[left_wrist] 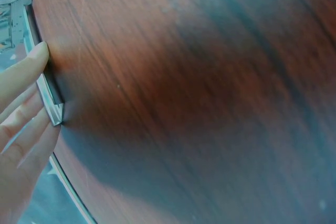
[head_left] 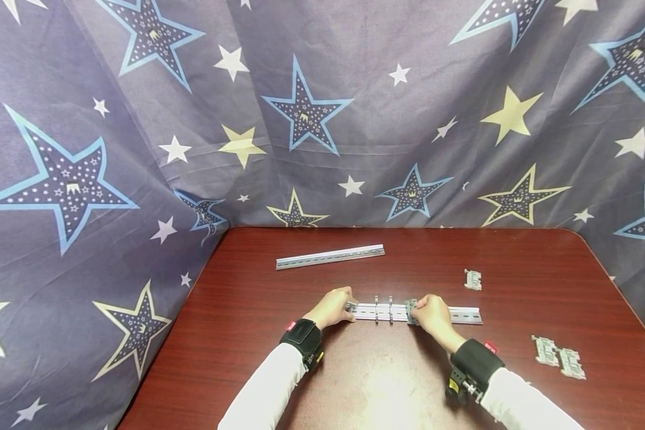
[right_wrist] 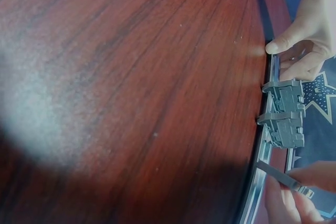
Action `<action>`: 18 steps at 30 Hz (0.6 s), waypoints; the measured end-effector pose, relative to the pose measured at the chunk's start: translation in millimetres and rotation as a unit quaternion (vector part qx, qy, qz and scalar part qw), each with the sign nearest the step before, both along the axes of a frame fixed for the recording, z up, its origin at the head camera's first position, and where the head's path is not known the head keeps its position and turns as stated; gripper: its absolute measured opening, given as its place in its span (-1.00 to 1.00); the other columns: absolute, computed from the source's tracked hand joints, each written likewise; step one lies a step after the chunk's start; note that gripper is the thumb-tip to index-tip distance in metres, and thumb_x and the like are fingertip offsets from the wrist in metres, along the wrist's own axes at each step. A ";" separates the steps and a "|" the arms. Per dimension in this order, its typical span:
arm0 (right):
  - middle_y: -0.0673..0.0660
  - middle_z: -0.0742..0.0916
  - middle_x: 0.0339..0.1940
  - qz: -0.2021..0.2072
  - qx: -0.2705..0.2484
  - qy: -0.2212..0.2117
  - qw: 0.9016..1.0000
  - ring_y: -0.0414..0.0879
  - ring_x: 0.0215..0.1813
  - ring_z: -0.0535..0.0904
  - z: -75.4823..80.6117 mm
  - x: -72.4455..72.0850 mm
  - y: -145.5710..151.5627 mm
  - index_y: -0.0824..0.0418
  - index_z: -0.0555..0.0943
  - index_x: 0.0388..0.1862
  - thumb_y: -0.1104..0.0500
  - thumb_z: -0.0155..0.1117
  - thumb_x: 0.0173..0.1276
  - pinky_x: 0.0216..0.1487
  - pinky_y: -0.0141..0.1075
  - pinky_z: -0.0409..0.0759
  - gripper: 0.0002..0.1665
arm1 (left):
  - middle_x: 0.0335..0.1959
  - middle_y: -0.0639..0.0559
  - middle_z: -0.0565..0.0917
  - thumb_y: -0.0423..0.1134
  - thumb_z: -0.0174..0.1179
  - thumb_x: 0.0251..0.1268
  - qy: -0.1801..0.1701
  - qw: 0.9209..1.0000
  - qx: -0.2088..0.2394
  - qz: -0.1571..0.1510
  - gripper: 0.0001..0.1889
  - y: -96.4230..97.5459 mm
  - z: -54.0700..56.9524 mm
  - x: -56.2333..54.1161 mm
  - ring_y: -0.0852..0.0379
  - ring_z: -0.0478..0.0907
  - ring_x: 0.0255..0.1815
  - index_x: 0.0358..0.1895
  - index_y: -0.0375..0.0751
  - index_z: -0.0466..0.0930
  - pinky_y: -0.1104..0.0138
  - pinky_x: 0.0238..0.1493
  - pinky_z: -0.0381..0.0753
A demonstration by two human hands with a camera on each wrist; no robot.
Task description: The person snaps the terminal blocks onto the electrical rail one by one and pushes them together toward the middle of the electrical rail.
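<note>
A slotted metal DIN rail (head_left: 464, 315) lies across the table in front of me. My left hand (head_left: 333, 307) grips its left end, thumb on the near edge and fingers behind, as the left wrist view shows. Two grey terminal blocks (right_wrist: 283, 98) stand upright on the rail, a small gap apart, to the right of that hand. My right hand (head_left: 433, 315) pinches another grey terminal block (right_wrist: 281, 177) between thumb and fingers. In the right wrist view this block is tilted, with its lower end right at the rail.
A second DIN rail (head_left: 330, 257) lies farther back on the brown table (head_left: 236, 316). One loose terminal block (head_left: 473, 279) lies behind the right hand, and two more (head_left: 559, 356) lie at the right. A star-patterned cloth (head_left: 322, 179) hangs behind the table.
</note>
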State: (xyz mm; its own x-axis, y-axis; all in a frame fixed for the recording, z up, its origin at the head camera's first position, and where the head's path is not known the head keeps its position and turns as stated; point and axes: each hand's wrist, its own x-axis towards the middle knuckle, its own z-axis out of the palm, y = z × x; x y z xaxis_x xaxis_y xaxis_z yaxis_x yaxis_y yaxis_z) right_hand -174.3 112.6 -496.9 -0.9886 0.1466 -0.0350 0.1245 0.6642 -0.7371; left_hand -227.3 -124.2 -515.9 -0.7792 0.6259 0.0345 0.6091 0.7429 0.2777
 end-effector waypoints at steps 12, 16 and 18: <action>0.15 0.62 -0.63 -0.008 0.020 0.015 1.000 0.02 -0.50 0.51 -1.3 -1.4 -2.2 0.34 0.54 -0.64 0.31 0.20 -0.18 -0.48 -0.20 0.39 -0.92 | -0.48 0.07 0.47 -0.20 0.42 -0.34 0.013 1.000 -0.004 -0.001 -0.61 0.9 -0.9 -0.9 0.25 0.35 -0.51 -0.26 -0.20 0.66 0.43 -0.38 0.38; 0.18 0.63 -0.61 -0.011 0.027 0.027 0.999 0.06 -0.48 0.54 -1.3 -2.0 -4.2 0.34 0.54 -0.64 0.32 0.19 -0.18 -0.46 -0.17 0.41 -0.93 | -0.49 0.06 0.47 -0.19 0.42 -0.34 0.014 1.000 -0.002 -0.003 -0.62 1.1 -0.1 -1.1 0.23 0.36 -0.50 -0.28 -0.21 0.66 0.42 -0.38 0.38; 0.20 0.64 -0.60 -0.011 0.032 0.036 0.999 0.09 -0.46 0.55 -1.3 -2.1 -5.5 0.35 0.54 -0.64 0.32 0.19 -0.18 -0.45 -0.15 0.42 -0.92 | -0.49 0.06 0.47 -0.19 0.42 -0.34 0.014 1.000 0.000 -0.002 -0.62 1.0 -0.3 -1.1 0.23 0.37 -0.50 -0.29 -0.21 0.65 0.42 -0.37 0.39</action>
State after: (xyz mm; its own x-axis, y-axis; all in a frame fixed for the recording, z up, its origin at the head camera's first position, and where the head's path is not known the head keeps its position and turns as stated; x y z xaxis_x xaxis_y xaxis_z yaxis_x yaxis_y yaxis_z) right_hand -176.4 107.1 -498.2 -0.9846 0.1685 0.0466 0.0881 0.7085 -0.7002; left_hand -228.4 -123.2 -516.2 -0.7756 0.6288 0.0561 0.6192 0.7405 0.2612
